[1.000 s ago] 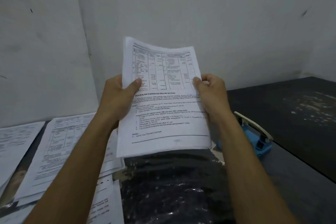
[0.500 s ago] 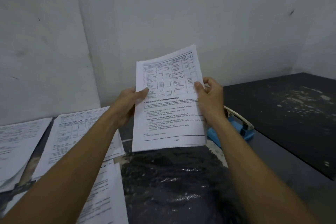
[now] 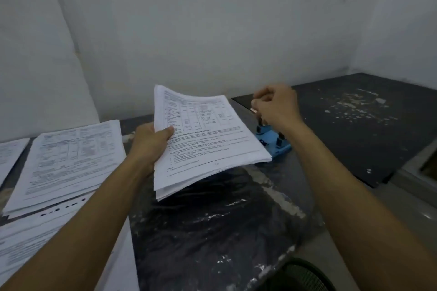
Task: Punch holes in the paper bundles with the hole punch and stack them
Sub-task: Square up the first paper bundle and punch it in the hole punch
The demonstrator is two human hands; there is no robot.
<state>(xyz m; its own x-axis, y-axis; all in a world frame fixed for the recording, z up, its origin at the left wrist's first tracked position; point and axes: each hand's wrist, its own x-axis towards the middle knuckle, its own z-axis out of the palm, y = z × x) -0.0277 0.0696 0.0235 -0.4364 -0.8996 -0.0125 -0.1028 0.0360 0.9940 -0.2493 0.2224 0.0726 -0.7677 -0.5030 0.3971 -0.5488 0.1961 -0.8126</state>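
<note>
Head view. Change from half a second ago: the bundle (image 3: 203, 142) was gripped at both side edges and stood nearly upright; now the left hand (image 3: 151, 144) alone carries it, tilted toward flat, and the right hand (image 3: 275, 107) has let go and moved to the punch (image 3: 274, 140).

Left hand: grasping the bundle at its left edge, thumb on the printed top sheet, fingers underneath. Bundle held off the table (image 3: 212, 231), its near corner fanned slightly; its right edge overlaps the punch's left side from this angle, and whether it touches cannot be told.

Right hand: fingers curled over the top of the punch's lever, a pale tip of the lever showing just left of the fingers; it appears to grip the lever, though the contact is blurred.

Punch: blue base, standing on the table near the back wall, just right of the bundle and directly below the right hand.

Stacks (image 3: 68, 163): printed papers lying flat on the table's left part, well left of the held bundle.
</note>
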